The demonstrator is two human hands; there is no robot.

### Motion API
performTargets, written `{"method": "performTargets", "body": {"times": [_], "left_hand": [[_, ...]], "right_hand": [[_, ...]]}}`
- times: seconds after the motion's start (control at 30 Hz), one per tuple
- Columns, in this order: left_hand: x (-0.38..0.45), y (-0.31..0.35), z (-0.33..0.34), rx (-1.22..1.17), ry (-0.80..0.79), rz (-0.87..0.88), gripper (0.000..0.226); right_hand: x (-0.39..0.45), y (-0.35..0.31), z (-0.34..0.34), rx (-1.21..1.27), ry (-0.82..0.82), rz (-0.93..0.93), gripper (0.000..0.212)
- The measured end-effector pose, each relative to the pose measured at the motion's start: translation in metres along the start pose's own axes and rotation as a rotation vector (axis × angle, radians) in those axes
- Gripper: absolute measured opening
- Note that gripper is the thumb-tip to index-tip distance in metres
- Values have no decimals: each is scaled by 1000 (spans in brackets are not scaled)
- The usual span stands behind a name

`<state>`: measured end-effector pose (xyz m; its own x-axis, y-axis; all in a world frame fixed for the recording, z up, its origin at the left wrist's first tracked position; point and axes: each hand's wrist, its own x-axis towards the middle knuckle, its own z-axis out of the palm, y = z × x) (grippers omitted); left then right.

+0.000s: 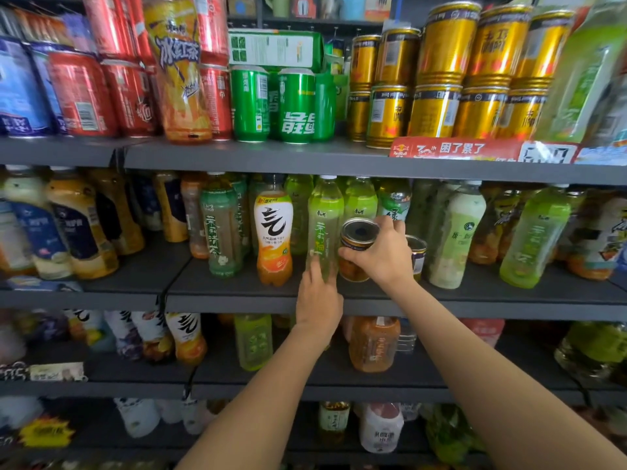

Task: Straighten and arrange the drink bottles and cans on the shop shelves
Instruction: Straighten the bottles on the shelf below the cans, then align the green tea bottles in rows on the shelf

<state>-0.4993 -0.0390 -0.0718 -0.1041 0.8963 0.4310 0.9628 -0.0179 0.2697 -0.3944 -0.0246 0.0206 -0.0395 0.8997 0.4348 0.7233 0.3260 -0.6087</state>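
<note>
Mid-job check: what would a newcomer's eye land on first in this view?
Both hands meet mid-frame at the middle shelf: the right hand grips a small dark-lidded can, while the left hand touches a pale green bottle. Above right, stacked gold cans gleam on the top shelf.

Pretty clearly a small shop's drinks aisle: dark metal shelves (237,157) crammed with rows of product, gold cans (441,62) stacked two high well above the right hand's fingers (393,225), green tea bottles (325,212) just left of them, and a red promo strip (454,149) with a price tag on the shelf edge overhead.
</note>
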Motion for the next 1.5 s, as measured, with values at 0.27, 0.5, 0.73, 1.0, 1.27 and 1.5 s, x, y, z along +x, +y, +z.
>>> {"method": "performTargets", "body": {"times": [0.27,0.5,0.73,1.0,1.27,1.5], "left_hand": [[29,-6,-4,128,-142,1,62],[43,-10,-4,172,-399,53,70],[32,-12,-19,-89,-88,181,55],[14,-1,-72,-517,54,103,41],[15,38,-166,-493,339,346,76],[80,78,-246,-640,311,264,67]], "right_hand": [[1,12,4,-38,-14,18,81],[3,19,14,-56,-44,28,80],[1,17,13,-56,-54,2,78],[-8,-14,-23,27,-10,-150,75],[-23,-74,-79,185,512,-303,67],[39,-125,-141,200,560,-256,75]]}}
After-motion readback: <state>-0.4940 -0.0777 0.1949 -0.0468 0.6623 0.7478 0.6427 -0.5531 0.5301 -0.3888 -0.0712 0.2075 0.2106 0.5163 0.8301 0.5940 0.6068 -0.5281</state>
